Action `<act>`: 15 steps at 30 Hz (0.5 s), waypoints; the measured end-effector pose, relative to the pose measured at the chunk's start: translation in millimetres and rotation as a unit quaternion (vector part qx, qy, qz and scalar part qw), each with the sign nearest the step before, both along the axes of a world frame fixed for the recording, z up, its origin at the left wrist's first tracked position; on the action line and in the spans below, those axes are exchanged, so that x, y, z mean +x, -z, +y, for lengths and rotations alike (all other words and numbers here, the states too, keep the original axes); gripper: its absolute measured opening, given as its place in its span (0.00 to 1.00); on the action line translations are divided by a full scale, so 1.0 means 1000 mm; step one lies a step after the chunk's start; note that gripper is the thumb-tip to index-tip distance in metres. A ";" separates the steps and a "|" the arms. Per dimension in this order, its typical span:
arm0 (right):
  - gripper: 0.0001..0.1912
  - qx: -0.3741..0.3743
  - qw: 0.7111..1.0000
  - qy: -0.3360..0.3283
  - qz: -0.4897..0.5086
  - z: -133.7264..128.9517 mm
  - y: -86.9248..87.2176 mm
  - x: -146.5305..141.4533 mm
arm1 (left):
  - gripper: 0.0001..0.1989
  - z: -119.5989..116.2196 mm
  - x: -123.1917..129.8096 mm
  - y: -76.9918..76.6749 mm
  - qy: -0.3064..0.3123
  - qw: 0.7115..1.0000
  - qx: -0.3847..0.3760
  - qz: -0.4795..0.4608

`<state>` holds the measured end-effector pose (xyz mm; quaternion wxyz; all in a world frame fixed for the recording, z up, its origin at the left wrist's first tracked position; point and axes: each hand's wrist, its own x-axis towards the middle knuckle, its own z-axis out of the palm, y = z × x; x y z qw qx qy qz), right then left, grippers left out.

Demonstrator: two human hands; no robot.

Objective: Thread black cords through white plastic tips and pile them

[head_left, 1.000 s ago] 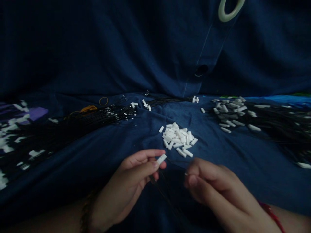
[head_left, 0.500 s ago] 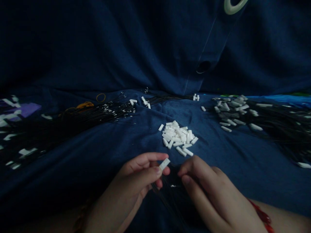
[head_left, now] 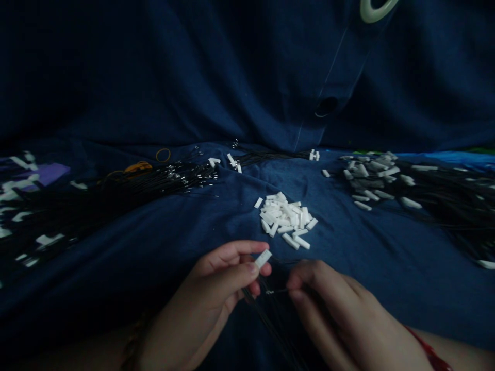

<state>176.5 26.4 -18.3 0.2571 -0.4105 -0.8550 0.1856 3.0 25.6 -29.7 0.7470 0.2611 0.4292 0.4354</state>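
Note:
A small white connector (head_left: pixel 263 257) is pinched between the thumb and fingers of my left hand (head_left: pixel 222 288). Thin black wires (head_left: pixel 266 319) hang below that hand. Close by on the right, my right hand (head_left: pixel 332 309) pinches a thin dark wire (head_left: pixel 280 290) between thumb and forefinger; its shiny metal end points left, just below the connector. Beyond both hands, a pile of loose white connectors (head_left: pixel 286 214) lies on the dark blue cloth (head_left: pixel 216 221).
Black wires with metal tips (head_left: pixel 170 178) lie at the left, near orange bands (head_left: pixel 137 167) and a purple piece (head_left: pixel 54 174). A bundle of wires with white connectors (head_left: pixel 373 170) lies at the right. Another thin bundle (head_left: pixel 270 154) lies at the back.
My right hand has moved slightly down and right. The wire at its fingertips now shows more clearly, its metal end nearer my left hand. The connector stays in my left hand.

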 end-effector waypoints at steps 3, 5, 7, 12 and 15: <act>0.09 0.018 0.999 0.024 -0.019 0.002 0.003 0.000 | 0.09 0.000 0.000 -0.001 -0.004 1.000 -0.002 0.009; 0.10 0.026 0.999 0.030 -0.032 0.002 0.005 0.000 | 0.09 0.000 0.000 -0.001 -0.005 1.000 -0.007 0.021; 0.10 0.034 0.999 0.027 -0.033 0.002 0.007 0.001 | 0.09 0.000 0.001 -0.002 -0.004 1.000 -0.012 0.028; 0.09 0.045 0.999 0.022 -0.022 0.002 0.012 0.002 | 0.09 -0.001 0.003 -0.002 0.001 0.999 -0.012 0.039; 0.08 0.049 0.999 0.016 -0.014 0.004 0.013 0.001 | 0.09 -0.001 0.003 -0.002 0.001 0.999 -0.003 0.038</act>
